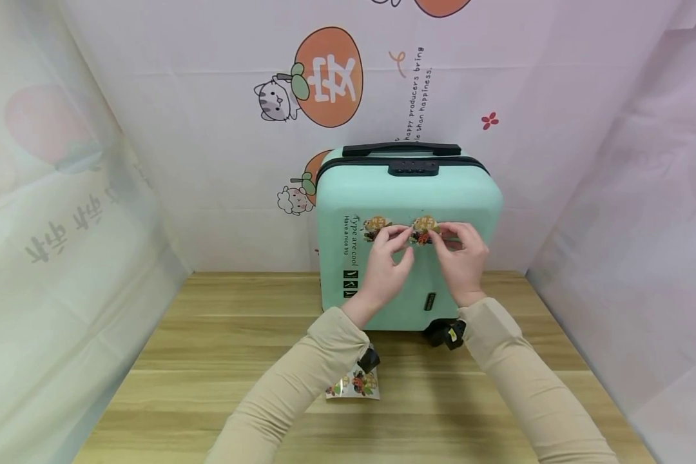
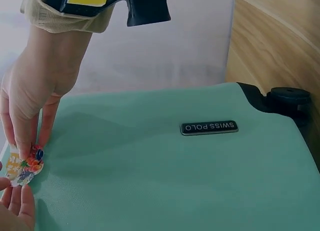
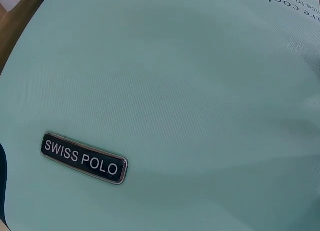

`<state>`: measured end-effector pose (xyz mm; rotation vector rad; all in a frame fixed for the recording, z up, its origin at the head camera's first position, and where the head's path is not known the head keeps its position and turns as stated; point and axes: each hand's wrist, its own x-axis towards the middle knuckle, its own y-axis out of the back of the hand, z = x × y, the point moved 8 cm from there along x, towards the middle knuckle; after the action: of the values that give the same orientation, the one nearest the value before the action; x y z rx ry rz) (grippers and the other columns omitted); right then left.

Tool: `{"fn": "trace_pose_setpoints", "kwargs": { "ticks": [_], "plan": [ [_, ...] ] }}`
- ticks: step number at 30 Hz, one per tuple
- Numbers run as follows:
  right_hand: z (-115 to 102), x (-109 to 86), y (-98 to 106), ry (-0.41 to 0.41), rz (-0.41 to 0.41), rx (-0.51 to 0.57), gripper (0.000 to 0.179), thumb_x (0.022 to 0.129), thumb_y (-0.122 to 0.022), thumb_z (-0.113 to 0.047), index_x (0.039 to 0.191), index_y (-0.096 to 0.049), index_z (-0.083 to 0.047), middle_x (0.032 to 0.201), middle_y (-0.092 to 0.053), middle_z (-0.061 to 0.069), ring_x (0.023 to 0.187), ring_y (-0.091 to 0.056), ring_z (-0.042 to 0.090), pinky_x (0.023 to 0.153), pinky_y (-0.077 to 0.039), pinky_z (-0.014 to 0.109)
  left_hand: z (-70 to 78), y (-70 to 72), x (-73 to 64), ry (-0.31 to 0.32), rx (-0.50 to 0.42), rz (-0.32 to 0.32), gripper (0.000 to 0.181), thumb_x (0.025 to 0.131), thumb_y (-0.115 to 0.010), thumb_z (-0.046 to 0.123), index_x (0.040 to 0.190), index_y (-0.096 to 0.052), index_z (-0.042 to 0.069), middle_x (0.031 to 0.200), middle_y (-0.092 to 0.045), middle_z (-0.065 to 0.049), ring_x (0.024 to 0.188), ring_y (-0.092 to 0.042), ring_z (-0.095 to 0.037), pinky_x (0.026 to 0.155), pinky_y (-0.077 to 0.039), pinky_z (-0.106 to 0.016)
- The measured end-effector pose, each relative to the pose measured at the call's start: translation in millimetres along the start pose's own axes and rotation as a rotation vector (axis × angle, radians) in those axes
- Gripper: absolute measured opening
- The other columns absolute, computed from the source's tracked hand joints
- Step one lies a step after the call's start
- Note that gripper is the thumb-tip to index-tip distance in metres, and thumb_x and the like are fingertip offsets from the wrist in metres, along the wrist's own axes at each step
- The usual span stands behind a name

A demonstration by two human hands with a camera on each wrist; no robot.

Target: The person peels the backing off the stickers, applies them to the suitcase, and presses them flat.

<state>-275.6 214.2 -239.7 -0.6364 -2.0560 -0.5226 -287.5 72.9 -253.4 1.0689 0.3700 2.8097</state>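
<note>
A mint-green suitcase point(image 1: 377, 309) stands upright with its front facing me. On its upper front is a round fruit-patterned sticker point(image 1: 425, 231), with both hands at it. My right hand point(image 1: 463, 258) pinches the sticker's right side between thumb and fingers. From the other side, fingertips of my left hand point(image 1: 385, 267) touch its left edge; whether they pinch it cannot be told. In the left wrist view the same sticker point(image 2: 26, 166) lies between the two hands. A similar sticker point(image 1: 374, 227) is on the suitcase further left, partly behind the left hand.
A sticker sheet point(image 1: 354, 385) lies on the wooden table point(image 1: 209, 361), partly hidden by the left sleeve. The suitcase bears a SWISS POLO badge point(image 3: 85, 158) low on its front and a black handle point(image 1: 402, 149) on top. Printed cloth walls point(image 1: 209, 129) surround the table.
</note>
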Motion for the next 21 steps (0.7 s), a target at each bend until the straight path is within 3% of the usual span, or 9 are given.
{"fn": "trace_pose_setpoints", "kwargs": {
  "ticks": [4,9,14,21],
  "plan": [
    [-2.6,0.2,0.5,-0.006,0.019,-0.007,0.015,0.079,-0.071,0.004,0.092,-0.067,0.011,0.089,-0.064,0.026,0.074,-0.063,0.034,0.073,-0.044,0.001,-0.2,4.0,4.3,0.041,-0.021,0.106,0.031,0.092,-0.056,0.000,0.123,-0.059,-0.004,0.113,-0.060,-0.016,0.103,-0.062,-0.023,0.087,-0.051,-0.016],
    [5.5,0.3,0.2,-0.014,0.024,-0.002,0.016,0.079,-0.073,0.001,0.093,-0.069,0.008,0.089,-0.064,0.023,0.074,-0.063,0.032,0.072,-0.045,0.003,2.3,6.9,10.1,0.037,0.001,0.218,0.025,0.089,-0.062,0.001,0.113,-0.066,-0.002,0.100,-0.066,-0.015,0.092,-0.066,-0.022,0.079,-0.052,-0.013],
    [6.7,1.5,0.8,-0.011,0.017,-0.001,0.017,0.082,-0.072,-0.005,0.094,-0.069,0.006,0.089,-0.064,0.021,0.075,-0.064,0.031,0.073,-0.046,0.004,1.7,5.5,11.6,0.052,-0.017,0.241,0.022,0.089,-0.061,0.000,0.110,-0.068,-0.002,0.099,-0.066,-0.014,0.092,-0.065,-0.021,0.075,-0.053,-0.013],
    [6.8,2.7,0.6,0.016,0.010,-0.029,0.017,0.082,-0.072,-0.005,0.094,-0.069,0.008,0.089,-0.064,0.023,0.074,-0.064,0.031,0.073,-0.045,0.002,0.0,2.0,10.9,0.087,-0.003,0.219,0.024,0.091,-0.056,-0.004,0.112,-0.067,-0.002,0.101,-0.064,-0.014,0.094,-0.064,-0.020,0.078,-0.053,-0.013]
  ]
}}
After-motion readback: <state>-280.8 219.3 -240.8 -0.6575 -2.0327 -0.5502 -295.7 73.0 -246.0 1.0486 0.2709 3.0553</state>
